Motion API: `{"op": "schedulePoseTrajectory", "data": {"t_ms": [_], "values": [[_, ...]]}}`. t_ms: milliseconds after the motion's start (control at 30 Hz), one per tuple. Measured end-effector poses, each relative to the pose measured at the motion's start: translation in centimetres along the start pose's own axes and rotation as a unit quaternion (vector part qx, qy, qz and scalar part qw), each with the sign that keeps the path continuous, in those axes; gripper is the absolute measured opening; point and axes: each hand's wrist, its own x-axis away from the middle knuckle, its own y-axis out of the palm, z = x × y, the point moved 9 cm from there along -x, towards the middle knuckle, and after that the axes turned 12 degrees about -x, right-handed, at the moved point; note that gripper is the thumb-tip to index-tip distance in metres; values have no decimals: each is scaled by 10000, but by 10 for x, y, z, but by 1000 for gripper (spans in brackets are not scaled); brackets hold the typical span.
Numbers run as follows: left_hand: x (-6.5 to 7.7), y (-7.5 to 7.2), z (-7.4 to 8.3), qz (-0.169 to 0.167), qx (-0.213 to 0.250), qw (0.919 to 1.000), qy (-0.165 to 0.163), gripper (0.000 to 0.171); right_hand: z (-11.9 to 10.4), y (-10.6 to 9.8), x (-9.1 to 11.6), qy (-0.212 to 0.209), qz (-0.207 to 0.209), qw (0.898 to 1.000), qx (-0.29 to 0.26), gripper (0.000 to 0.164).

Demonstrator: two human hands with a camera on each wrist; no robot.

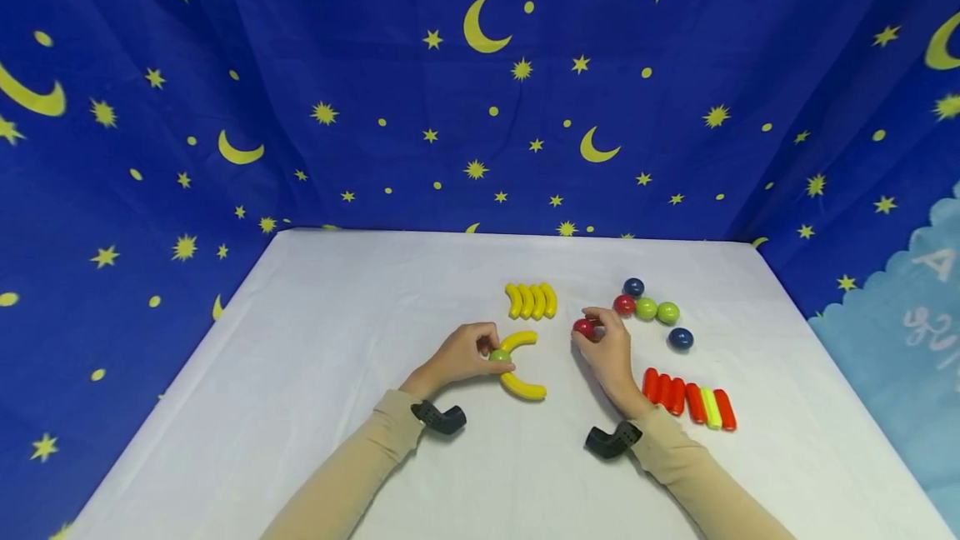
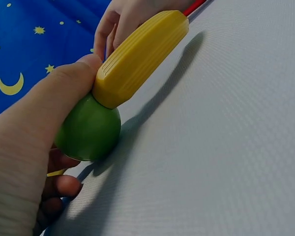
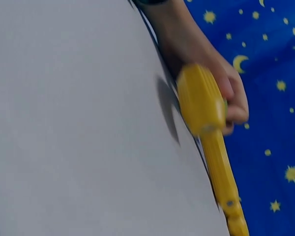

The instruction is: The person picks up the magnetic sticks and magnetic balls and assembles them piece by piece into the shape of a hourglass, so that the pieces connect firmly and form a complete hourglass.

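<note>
Green ball (image 1: 499,355), nearer me and slightly left of the row of four yellow pieces (image 1: 531,301), my landmark throughout. I see the left hand (image 1: 467,352) closed around this ball in a pinch of thumb and fingers. Two curved yellow pieces, one farther (image 1: 519,340) and one nearer (image 1: 525,388), extend rightward from the ball on the landmark's near side; the left wrist view shows me an end of one touching it. Right and slightly nearer than the landmark, the right hand (image 1: 611,352) pinches a red ball (image 1: 582,327), its fingers curled. Farther right of the landmark I count five loose balls (image 1: 646,309): two dark blue, two green, one red. Nearer and right of it lie five red sticks (image 1: 677,397) and a yellow-green stick (image 1: 711,408).
</note>
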Motion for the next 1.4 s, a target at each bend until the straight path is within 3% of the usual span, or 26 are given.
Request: {"op": "schedulePoseTrajectory", "data": {"t_ms": [233,367,533,667,867,967,1100,1267,1400], "values": [[1,1,1,-59,72,9999,93,32,-10,31,9,-16,-1065,9904,-885,38],[0,2,0,-88,71,9999,112,32,-16,41,12,80,-1444,9816,-1245,37],[0,1,0,-105,27,9999,133,31,-29,44,15,140,-1649,9768,-1358,37],[1,2,-1,-90,147,9998,104,25,-18,48,14,220,-1668,9754,-1422,37],[-3,-3,-7,317,146,9991,-231,14,-11,57,13,-79,-1786,9689,-1710,37],[-4,-4,-9,354,60,9987,-357,18,-15,59,11,-347,-1683,9697,-1738,35],[-5,-3,-9,211,-17,9991,-363,29,-17,55,2,-589,-1140,9816,-1416,26],[-4,-2,-8,106,-49,9996,-273,38,-13,45,-15,-531,-310,9935,-959,20],[-2,3,-8,-163,-1,9996,-222,56,-6,44,-26,-426,10,9969,-662,21]]}}
